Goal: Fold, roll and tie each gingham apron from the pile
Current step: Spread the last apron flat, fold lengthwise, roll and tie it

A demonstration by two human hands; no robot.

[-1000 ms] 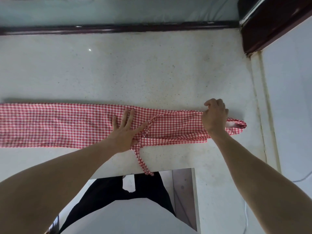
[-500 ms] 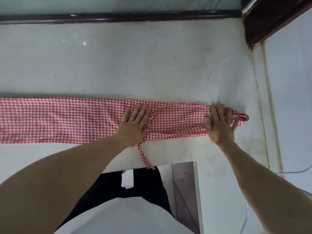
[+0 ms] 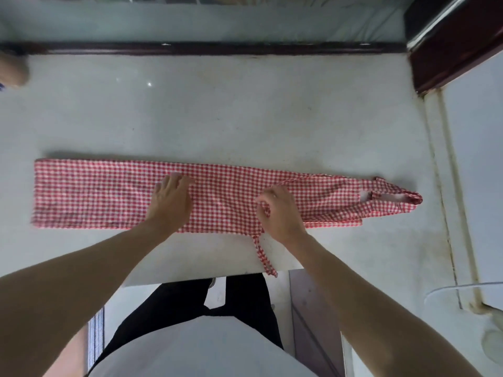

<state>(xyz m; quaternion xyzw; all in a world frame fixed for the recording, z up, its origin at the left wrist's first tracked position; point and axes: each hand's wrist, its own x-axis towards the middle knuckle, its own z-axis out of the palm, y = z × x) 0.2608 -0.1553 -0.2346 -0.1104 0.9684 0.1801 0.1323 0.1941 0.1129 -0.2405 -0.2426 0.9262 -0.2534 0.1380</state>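
Gingham apron point(image 3: 109, 194): folded into a long strip along the bench's point(image 3: 245, 118) near edge. Your left hand point(image 3: 170, 202) presses it flat, fingers straight; your right hand point(image 3: 280, 213) pinches the tie strap point(image 3: 262, 254). Folding looks finished; rolling next needs the strap tucked clear.

Red-and-white gingham apron point(image 3: 109, 194), as I see it from the head view: folded lengthwise into one long flat band lying left to right across the tabletop point(image 3: 245, 118). Its neck loop point(image 3: 400, 195) forms the narrow right end. One tie strap point(image 3: 262, 254) trails off the near edge and hangs down.
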